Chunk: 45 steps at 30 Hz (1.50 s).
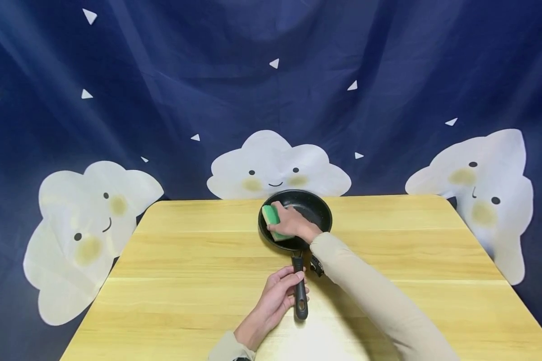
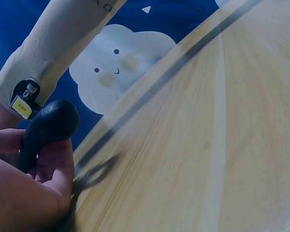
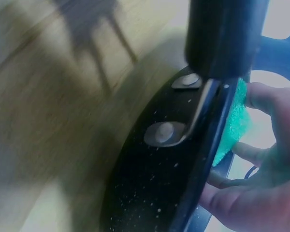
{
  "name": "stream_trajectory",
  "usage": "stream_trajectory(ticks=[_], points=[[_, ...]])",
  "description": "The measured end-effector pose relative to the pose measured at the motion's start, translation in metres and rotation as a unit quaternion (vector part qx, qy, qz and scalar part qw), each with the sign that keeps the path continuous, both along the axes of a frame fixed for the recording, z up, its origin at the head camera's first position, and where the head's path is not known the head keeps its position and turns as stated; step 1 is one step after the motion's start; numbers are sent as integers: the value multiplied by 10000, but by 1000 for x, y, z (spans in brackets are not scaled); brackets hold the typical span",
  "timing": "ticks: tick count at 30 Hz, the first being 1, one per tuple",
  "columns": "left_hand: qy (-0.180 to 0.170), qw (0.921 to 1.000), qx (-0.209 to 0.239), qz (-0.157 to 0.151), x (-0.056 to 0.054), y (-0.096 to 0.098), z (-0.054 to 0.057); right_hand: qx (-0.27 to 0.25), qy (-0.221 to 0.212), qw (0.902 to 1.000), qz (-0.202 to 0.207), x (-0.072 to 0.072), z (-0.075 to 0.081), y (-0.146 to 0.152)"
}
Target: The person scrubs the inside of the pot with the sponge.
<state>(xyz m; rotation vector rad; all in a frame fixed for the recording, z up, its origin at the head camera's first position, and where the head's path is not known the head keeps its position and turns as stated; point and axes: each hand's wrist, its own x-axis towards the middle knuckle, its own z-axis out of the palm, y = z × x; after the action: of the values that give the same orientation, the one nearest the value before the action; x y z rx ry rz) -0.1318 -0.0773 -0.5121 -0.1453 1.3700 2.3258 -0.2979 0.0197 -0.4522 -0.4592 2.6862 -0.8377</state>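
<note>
A black frying pan is at the middle of the table, its handle pointing toward me. My left hand grips that handle, with the thumb over the top; in the left wrist view the handle's rounded end sticks out past the fingers. Inside the pan my right hand holds a green and pale yellow sponge against the left part of the pan. From the right wrist, the sponge's green side shows beyond the pan's rim, with the fingers around it. The sponge's underside is hidden.
The light wooden table extends to both sides of the pan. Behind it hangs a dark blue curtain with white clouds and small triangles. A small black device is strapped at the right wrist.
</note>
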Motion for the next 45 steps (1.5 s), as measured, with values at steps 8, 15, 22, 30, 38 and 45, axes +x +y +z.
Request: stream_trajectory(ticks=[8, 15, 22, 30, 38, 45], points=[[6, 10000, -13, 4, 0, -1, 0, 508, 666, 9965, -76, -5, -7, -3], [79, 10000, -19, -22, 1, -1, 0, 998, 968, 9902, -150, -7, -14, -4], [161, 9998, 19, -85, 2, 0, 0, 1228, 1233, 9846, -159, -10, -20, 3], [116, 9999, -36, 5, 1, 0, 0, 1925, 1620, 9678, 26, -11, -18, 12], [29, 9999, -68, 74, 2, 0, -1, 2657, 1601, 9507, 30, -9, -16, 22], [-16, 9999, -90, 66, 0, 1, 0, 3339, 1328, 9331, 149, -7, -9, 36]])
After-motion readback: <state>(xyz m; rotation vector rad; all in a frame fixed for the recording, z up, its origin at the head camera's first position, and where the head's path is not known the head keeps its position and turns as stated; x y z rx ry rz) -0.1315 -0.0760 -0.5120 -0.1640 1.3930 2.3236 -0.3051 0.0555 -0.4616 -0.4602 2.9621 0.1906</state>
